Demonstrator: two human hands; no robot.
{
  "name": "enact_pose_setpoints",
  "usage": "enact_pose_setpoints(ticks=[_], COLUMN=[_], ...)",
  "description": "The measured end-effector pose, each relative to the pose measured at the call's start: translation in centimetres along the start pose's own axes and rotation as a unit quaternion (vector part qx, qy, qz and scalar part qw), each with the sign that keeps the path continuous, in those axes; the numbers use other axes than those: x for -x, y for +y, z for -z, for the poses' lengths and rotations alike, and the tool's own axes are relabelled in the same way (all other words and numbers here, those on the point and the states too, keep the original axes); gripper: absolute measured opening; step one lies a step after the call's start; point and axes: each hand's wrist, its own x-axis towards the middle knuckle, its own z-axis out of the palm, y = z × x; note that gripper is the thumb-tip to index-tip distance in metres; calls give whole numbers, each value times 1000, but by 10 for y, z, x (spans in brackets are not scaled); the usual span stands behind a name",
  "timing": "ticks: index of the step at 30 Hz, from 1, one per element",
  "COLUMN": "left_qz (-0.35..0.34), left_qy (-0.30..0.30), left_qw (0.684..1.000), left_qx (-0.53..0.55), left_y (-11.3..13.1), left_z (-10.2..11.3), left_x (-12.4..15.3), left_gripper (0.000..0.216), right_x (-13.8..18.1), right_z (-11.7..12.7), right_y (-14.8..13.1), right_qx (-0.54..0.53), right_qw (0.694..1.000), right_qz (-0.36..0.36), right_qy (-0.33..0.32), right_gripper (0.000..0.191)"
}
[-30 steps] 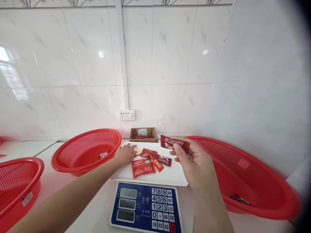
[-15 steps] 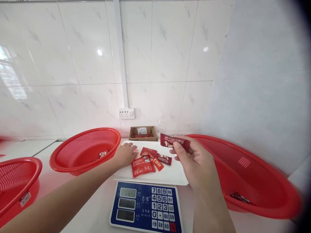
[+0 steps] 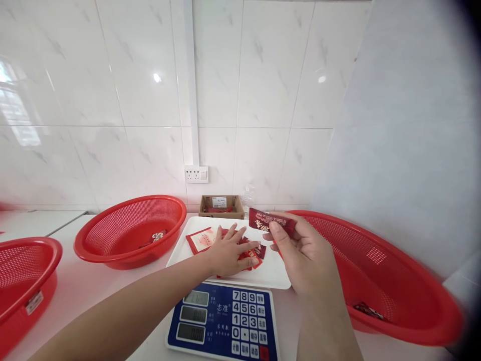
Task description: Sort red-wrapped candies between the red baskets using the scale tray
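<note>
Baskets of red plastic stood at left. Next, the left hand lay open, palm down, fingers spread over packets on the white tray behind the scale's panel. The step in hand looked like handling these; a next move would probably call for closing the fingers on one without dragging its neighbours. Farther right, above the tray, the right hand pinched a dark red packet, long axis running crosswise, free end pointing left, slightly higher in view. Rightmost stood a wide basket.
</note>
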Motion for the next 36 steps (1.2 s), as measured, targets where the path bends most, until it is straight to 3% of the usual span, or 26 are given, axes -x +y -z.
enact_pose_setpoints(ticks=[11, 25, 28, 32, 36], left_qz=[1, -87, -38, 120, 190], left_qy=[46, 13, 25, 70, 53], left_qw=[999, 996, 999, 990, 980], left_qx=[15, 31, 22, 16, 19], left_y=[-1, -36, -28, -10, 1], left_z=[-4, 12, 11, 4, -3], left_x=[9, 17, 20, 19, 5], left_gripper=[44, 42, 52, 73, 84], right_x=[0, 2, 2, 1, 1], right_z=[0, -1, -1, -3, -4], right_y=[2, -1, -1, -2, 0], right_qx=[1, 4, 2, -5, 14], right_qw=[1000, 1000, 1000, 1000, 1000], right_qz=[-4, -15, -10, -11, 3], right_qy=[9, 1, 0, -3, -1], right_gripper=[33, 36, 36, 34, 32])
